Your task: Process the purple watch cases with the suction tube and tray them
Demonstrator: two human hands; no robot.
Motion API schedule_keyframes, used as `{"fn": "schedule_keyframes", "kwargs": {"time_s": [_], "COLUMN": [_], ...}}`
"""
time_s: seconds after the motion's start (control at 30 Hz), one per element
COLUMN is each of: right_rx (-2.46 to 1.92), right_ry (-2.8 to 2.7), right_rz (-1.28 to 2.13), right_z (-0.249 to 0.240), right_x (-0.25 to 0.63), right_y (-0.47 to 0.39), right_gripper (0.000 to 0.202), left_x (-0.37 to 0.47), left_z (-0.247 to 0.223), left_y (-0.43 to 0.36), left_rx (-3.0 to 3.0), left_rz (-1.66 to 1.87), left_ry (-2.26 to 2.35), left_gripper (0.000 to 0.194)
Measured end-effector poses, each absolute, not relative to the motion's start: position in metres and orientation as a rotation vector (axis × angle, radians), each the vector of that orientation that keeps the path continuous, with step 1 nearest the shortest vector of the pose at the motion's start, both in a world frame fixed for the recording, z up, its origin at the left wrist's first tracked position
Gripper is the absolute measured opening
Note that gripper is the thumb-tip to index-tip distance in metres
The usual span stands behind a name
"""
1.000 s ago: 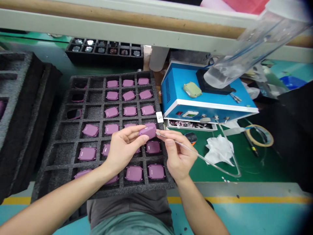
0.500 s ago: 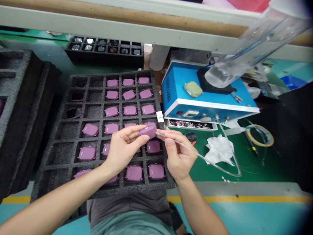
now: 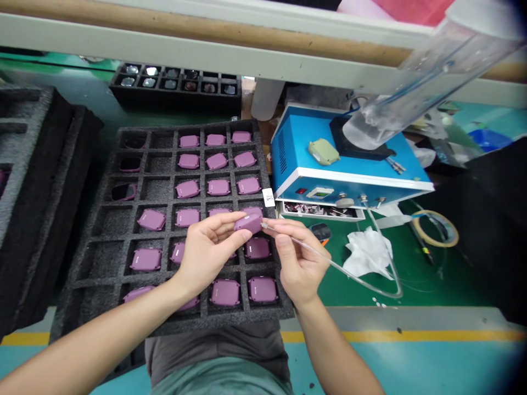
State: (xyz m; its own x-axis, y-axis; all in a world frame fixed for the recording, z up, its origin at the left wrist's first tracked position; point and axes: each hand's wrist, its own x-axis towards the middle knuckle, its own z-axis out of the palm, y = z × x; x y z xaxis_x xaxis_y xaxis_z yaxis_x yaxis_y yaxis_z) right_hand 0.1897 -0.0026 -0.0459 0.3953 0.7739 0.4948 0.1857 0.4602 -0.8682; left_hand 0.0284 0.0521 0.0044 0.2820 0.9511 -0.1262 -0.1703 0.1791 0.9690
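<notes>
Nearest the camera, a teal garment (image 3: 226, 378) and grey trousers (image 3: 218, 351) are seen at the tray's near edge. Above the tray, a purple case (image 3: 248, 223) is grasped by the left hand (image 3: 206, 244) — pinched between thumb and fingers, tilted. The clear tube (image 3: 349, 277) is gripped near its tip by the right hand (image 3: 302, 260), thumb against fingers; the tip is directed at the case's right side. Whether contact is made there cannot be told.

Beneath the hands, the foam tray (image 3: 154, 314) is divided into compartments. Further purple cases (image 3: 225, 292) are seated in many of these, some partly hidden by the left hand and forearm. Three dark-faced units (image 3: 123, 192) are held in the far part of its left column. A white label (image 3: 268, 197) is fixed at the right edge.

To the right, a crumpled white tissue (image 3: 369, 252) is noted on the green bench, with a tape roll (image 3: 453, 233) beyond. The tube is joined to the front of a blue box (image 3: 354, 186), on which a pale green case (image 3: 324, 152) is rested — just beside the base of a clear cylinder (image 3: 411, 93). At the back, a small black tray (image 3: 177, 100) is placed under the shelf beam (image 3: 206, 49).
</notes>
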Motion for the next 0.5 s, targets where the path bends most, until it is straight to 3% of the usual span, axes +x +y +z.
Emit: {"fn": "schedule_keyframes", "kwargs": {"time_s": [0.5], "right_rx": [-1.009], "right_ry": [-1.163], "right_rz": [0.514], "right_z": [-0.0419], "right_x": [0.1904], "right_y": [0.0044], "right_gripper": [0.017], "left_x": [0.0278], "left_z": [0.0073], "left_y": [0.0564], "left_rx": [1.113], "left_rz": [0.953], "left_ry": [1.026], "left_gripper": [0.045]}}
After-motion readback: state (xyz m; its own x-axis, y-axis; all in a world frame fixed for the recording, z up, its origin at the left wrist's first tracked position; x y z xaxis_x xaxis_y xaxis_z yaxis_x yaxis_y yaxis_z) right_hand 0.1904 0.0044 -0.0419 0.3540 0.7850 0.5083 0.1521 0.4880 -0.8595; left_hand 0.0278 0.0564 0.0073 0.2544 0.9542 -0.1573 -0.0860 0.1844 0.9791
